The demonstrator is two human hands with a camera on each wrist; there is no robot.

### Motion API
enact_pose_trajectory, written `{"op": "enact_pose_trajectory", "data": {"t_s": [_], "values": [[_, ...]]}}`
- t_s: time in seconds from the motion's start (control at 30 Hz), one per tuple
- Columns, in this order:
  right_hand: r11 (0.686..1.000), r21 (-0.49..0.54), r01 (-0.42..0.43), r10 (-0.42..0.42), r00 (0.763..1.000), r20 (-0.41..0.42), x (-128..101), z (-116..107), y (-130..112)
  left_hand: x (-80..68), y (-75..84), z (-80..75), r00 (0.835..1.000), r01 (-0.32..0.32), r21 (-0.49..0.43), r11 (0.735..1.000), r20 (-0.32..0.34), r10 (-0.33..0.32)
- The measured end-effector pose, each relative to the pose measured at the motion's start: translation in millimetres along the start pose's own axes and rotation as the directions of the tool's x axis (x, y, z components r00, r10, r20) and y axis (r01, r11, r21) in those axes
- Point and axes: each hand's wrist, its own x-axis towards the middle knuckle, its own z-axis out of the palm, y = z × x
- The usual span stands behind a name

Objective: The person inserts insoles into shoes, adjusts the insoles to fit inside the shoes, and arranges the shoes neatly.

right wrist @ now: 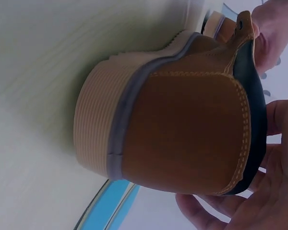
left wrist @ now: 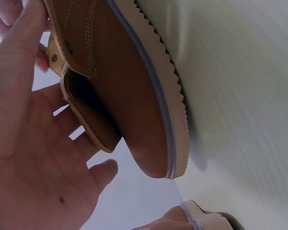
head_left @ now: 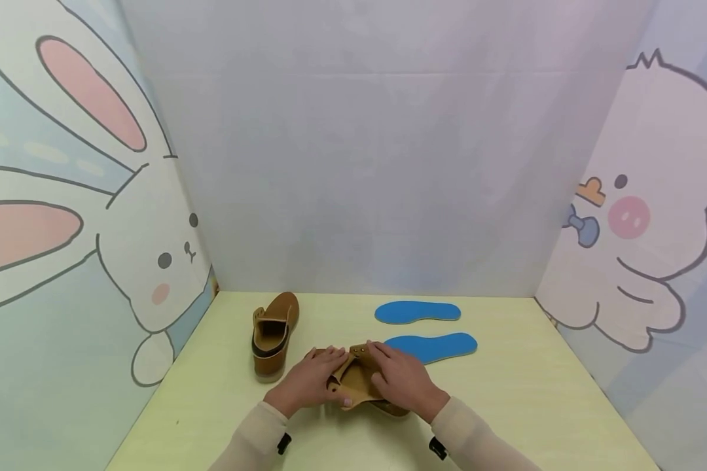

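A brown leather shoe (head_left: 359, 384) with a pale ribbed sole stands on the table between both hands. My left hand (head_left: 313, 381) holds it at the front, thumb on the near lace flap and fingers across the tongue. In the left wrist view, the tongue (left wrist: 93, 127) is lifted from the brown upper (left wrist: 129, 96). My right hand (head_left: 409, 383) grips the far flap, with its thumb at the opening. The right wrist view shows the shoe's heel (right wrist: 182, 129) and dark collar lining (right wrist: 252, 96), with fingers beside the collar. The shoe's inside is only partly visible.
A second brown shoe (head_left: 269, 366) stands at the back left, toe pointing away. Two blue insoles lie at the back right: a farther insole (head_left: 418, 312) and a nearer insole (head_left: 438, 347), partly covered by my right hand. Printed walls enclose the pale yellow table (head_left: 536, 405).
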Motion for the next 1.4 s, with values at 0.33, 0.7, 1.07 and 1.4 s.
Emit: {"op": "enact_pose_trajectory", "data": {"t_s": [0.33, 0.7, 1.07, 1.4], "values": [[0.984, 0.123, -0.132, 0.119, 0.986, 0.113, 11, 7, 16, 1.7, 0.7, 7.5, 0.999, -0.024, -0.011, 1.000, -0.049, 0.024], [0.913, 0.341, -0.225, 0.153, 0.962, 0.226, 22, 12, 30, 4.3, -1.5, 5.5, 0.999, 0.030, -0.073, 0.997, -0.019, -0.031], [0.870, 0.429, -0.244, 0.105, 0.941, 0.321, 25, 9, 43, 5.1, -2.5, 4.6, 0.998, 0.055, -0.131, 0.990, 0.015, -0.054], [0.887, 0.435, -0.155, 0.057, 0.972, 0.229, 29, 5, 50, 5.4, -4.3, 4.0, 0.999, 0.046, -0.145, 0.988, 0.015, -0.045]]}}
